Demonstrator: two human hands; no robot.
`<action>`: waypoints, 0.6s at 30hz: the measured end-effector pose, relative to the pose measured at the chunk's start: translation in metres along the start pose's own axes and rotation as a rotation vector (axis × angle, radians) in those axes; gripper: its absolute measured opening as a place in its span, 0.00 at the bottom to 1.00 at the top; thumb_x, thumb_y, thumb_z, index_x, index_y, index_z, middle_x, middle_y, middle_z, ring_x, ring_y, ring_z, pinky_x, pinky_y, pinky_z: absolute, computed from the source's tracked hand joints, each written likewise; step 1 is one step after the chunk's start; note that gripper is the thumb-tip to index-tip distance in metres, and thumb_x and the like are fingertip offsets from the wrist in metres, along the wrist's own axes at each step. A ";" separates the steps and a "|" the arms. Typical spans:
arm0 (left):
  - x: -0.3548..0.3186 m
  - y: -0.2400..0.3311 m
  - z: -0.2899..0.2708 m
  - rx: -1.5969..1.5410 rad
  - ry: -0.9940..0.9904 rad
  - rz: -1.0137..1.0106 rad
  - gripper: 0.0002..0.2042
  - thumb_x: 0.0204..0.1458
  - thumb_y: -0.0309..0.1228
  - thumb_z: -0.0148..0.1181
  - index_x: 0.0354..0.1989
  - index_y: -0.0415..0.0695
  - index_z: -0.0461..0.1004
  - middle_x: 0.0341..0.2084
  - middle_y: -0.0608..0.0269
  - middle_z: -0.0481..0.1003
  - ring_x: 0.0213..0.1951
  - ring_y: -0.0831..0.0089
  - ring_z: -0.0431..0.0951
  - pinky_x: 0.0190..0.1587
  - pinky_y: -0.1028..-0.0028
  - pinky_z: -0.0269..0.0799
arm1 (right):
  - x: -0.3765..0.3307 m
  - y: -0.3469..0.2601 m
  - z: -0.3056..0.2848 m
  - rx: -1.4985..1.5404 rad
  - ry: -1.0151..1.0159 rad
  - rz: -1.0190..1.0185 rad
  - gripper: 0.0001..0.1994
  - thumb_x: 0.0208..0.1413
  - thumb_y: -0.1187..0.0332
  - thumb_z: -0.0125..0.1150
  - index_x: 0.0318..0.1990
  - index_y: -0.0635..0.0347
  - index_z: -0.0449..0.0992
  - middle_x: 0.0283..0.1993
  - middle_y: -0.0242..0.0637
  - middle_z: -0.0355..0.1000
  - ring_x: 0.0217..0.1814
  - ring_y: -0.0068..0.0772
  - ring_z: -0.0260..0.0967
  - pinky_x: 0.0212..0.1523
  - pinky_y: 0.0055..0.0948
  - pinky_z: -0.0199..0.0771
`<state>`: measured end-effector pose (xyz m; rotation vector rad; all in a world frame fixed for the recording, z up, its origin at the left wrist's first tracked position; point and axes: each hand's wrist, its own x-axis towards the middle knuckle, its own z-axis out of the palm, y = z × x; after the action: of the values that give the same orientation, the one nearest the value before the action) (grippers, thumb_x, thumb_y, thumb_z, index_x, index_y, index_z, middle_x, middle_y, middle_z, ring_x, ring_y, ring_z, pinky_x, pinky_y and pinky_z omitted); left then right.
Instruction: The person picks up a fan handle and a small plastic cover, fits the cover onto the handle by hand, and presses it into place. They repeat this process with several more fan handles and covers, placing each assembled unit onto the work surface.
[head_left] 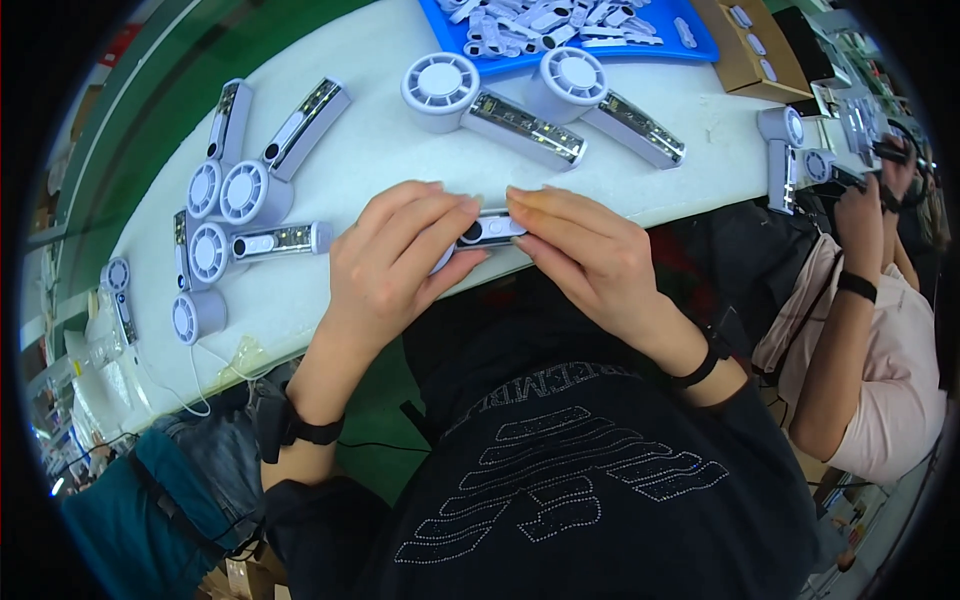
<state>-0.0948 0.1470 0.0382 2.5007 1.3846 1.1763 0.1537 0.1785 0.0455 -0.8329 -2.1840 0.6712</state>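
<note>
At the near edge of the table, a small white and lavender handheld fan [492, 230] is between my two hands. My left hand [388, 255] closes round its left end, covering most of the round head. With fingertips and thumb pinched together, my right hand [592, 245] grips the other end of the handle. A pale button panel with a dark oval shows between the fingers. Just beyond lie two more fans, one handheld fan [440, 85] and another fan [573, 80], their handles showing exposed circuit boards.
On the left lie several similar fans [245, 195], some with open handles. A blue tray [700, 50] of small white parts stands at the far side, beside a cardboard box [735, 60]. A white cable [205, 400] trails at left. A co-worker's hand [860, 215] is at right.
</note>
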 end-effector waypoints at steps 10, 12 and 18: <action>0.006 0.003 -0.007 -0.017 0.003 0.064 0.21 0.42 0.27 0.80 0.48 0.41 0.85 0.44 0.60 0.83 0.48 0.55 0.83 0.47 0.61 0.83 | -0.004 -0.005 0.011 -0.110 0.136 -0.136 0.21 0.53 0.73 0.79 0.54 0.70 0.82 0.58 0.49 0.81 0.56 0.52 0.82 0.59 0.45 0.83; 0.011 0.015 -0.009 -0.003 -0.007 0.063 0.19 0.45 0.26 0.79 0.48 0.40 0.85 0.44 0.59 0.83 0.48 0.54 0.83 0.48 0.59 0.82 | -0.008 -0.008 0.012 -0.110 0.153 -0.100 0.20 0.54 0.72 0.78 0.53 0.69 0.83 0.58 0.49 0.82 0.56 0.51 0.82 0.59 0.45 0.83; 0.036 0.029 -0.023 0.008 -0.217 -0.046 0.14 0.55 0.25 0.72 0.49 0.38 0.83 0.46 0.53 0.82 0.51 0.52 0.80 0.51 0.59 0.78 | 0.000 0.005 0.002 0.147 0.097 0.031 0.15 0.57 0.71 0.76 0.51 0.65 0.86 0.53 0.44 0.84 0.54 0.46 0.83 0.57 0.42 0.84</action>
<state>-0.0777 0.1499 0.0870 2.4981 1.3831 0.8627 0.1541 0.1814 0.0407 -0.8067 -2.0131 0.7804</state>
